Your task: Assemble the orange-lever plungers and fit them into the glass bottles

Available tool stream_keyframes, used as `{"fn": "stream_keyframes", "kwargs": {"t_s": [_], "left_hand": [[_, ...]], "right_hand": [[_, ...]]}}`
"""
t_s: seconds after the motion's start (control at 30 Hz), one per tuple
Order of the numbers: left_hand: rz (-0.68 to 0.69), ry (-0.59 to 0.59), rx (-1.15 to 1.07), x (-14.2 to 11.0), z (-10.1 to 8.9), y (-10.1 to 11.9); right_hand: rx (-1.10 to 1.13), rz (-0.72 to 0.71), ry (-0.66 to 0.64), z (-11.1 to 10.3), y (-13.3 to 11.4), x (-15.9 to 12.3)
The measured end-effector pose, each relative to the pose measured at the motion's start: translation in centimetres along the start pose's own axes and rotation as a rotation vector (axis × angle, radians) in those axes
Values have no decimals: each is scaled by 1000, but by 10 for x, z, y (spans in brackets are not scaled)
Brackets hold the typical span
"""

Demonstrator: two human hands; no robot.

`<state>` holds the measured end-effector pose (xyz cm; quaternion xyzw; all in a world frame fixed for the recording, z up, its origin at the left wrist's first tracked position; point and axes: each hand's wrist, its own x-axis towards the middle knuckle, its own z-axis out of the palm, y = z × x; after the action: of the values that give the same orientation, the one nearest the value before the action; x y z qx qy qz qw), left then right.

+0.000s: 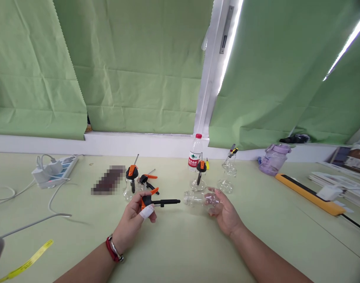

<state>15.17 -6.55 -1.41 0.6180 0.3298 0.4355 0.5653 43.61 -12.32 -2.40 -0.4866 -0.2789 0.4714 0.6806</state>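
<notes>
My left hand (pixel 138 214), a white wrap on its thumb, grips a black-and-orange bottle cap (pixel 147 201) whose black stem points right. Just beyond the stem's tip, with a small gap, is the mouth of a clear glass bottle (pixel 197 197). My right hand (pixel 225 212) is closed around that bottle's base, holding it sideways. Behind my left hand, a second glass bottle (pixel 128 189) stands with a similar cap on and a thin metal spout up. A loose cap (pixel 143 179) of the same kind lies beside it. Another capped glass bottle (pixel 197 183) stands behind the held one.
A red-capped water bottle (pixel 195 153) stands at the back. Clear glassware (pixel 226 185) and screwdrivers (pixel 231 153) are to its right. Farther right are a purple jug (pixel 274 159) and an orange-black power strip (pixel 309 195). Cables and a white power strip (pixel 57 173) lie left.
</notes>
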Motion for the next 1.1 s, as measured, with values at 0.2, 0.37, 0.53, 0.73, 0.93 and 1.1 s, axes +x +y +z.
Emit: {"fn": "stream_keyframes", "kwargs": {"t_s": [0.2, 0.37, 0.53, 0.73, 0.93, 1.1], "left_hand": [[-4, -61, -19, -3, 3, 1], [-7, -121, 4, -5, 5, 2], [-31, -139, -33, -5, 5, 2], [-59, -152, -76, -6, 11, 6], [-43, -169, -128, -6, 14, 3], [-43, -215, -141, -7, 17, 4]], "right_hand": [[11, 43, -169, 10, 1, -16], [22, 65, -245, 15, 2, -22], [20, 61, -257, 15, 3, -23], [1, 56, -343, 17, 4, -26], [-18, 45, -427, 19, 7, -30], [-15, 45, -491, 21, 7, -33]]}}
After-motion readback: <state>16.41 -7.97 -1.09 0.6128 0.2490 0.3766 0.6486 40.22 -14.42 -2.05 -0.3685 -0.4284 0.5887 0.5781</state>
